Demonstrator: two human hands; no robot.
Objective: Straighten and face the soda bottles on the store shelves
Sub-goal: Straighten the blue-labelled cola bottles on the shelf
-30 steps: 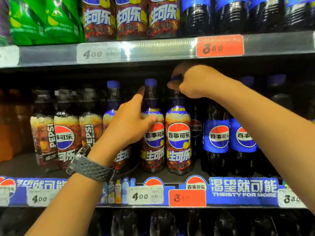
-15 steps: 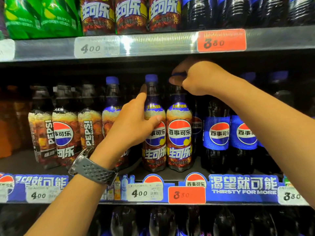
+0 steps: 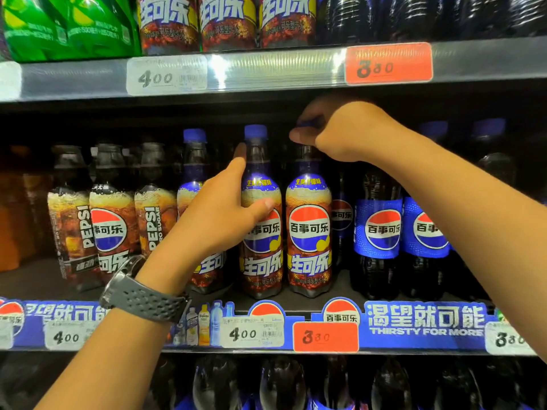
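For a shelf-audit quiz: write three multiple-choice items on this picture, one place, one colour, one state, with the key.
1. The right hand grips its bottle by: A the cap, B the label, C the base.
2. The upper 3.80 tag is: A white, B orange, C green.
3. The left hand: A lies flat on the shelf, B grips the next bottle, C holds a tag.
Key: A, the hand closes over the blue top; B, it shows orange; B, it wraps the body.

The left hand (image 3: 219, 214) has drawn its bottle (image 3: 262, 261) slightly forward, level with the neighbouring bottle (image 3: 309, 232).
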